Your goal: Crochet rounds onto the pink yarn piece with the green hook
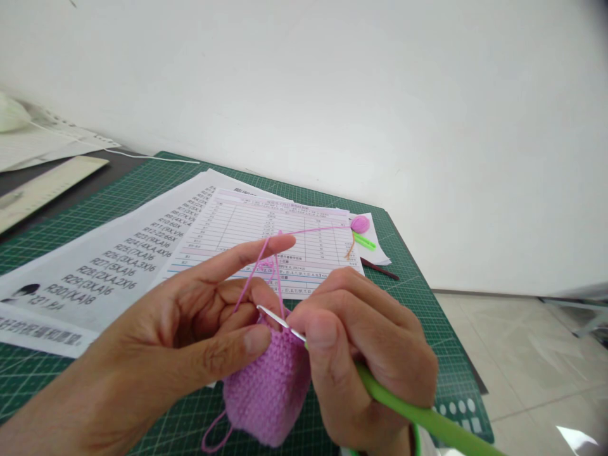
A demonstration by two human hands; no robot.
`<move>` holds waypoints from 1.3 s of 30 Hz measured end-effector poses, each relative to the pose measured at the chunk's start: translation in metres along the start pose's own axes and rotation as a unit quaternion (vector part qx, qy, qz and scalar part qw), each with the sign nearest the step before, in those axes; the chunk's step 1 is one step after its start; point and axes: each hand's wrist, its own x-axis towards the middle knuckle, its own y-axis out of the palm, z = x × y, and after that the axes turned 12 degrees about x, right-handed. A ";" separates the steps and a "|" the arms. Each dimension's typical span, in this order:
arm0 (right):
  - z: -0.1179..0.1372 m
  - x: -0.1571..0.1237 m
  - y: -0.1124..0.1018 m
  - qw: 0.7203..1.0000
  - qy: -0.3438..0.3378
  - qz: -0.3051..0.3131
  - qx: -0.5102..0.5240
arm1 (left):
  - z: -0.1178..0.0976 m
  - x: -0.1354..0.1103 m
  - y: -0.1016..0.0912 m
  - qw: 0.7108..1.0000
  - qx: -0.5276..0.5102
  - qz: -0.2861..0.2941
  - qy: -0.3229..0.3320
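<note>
A pink crocheted piece (268, 396) hangs between my two hands, its upper edge pinched by the thumb and fingers of my left hand (190, 335). Pink yarn (313, 230) passes over the raised left index finger and runs back to a small pink yarn ball (360, 224). My right hand (365, 354) is closed round the green handle of a crochet hook (399, 405). The hook's silver tip lies at the top edge of the piece, close to the left thumb. A loose yarn loop (213, 434) dangles at the lower left of the piece.
Printed sheets (123, 253) and a chart page (285, 218) lie on a green cutting mat (413, 304). Bright green clips (365, 240) and a dark stick (380, 269) are near the yarn ball. A ruler (57, 187) lies at left; a white wall (380, 114) stands behind.
</note>
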 end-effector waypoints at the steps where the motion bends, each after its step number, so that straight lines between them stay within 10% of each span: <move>1: -0.001 0.000 -0.001 1.000 0.001 0.009 -0.003 | 0.000 0.000 0.001 1.000 -0.003 0.002 0.001; 20: -0.002 0.005 0.003 0.993 0.010 -0.025 0.119 | -0.003 0.001 0.004 1.000 0.011 -0.008 0.014; 34: -0.001 0.005 -0.019 0.973 0.107 0.078 0.187 | -0.012 0.008 0.015 0.984 0.014 -0.168 0.061; 39: 0.001 0.009 -0.024 0.977 0.106 0.127 0.131 | -0.011 0.001 0.014 0.990 0.074 -0.116 0.019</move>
